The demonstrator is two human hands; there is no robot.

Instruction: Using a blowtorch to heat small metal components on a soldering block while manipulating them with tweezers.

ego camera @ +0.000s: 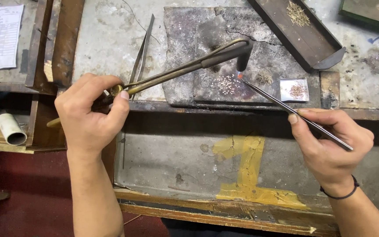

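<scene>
Head | small metal tray: brown bits | long trough: wire bits

Brass torch lit, nozzle over block; thin steel tweezers angled toward flame.

The left hand is curled shut left of the grey block, and the right hand pinches below it.
</scene>
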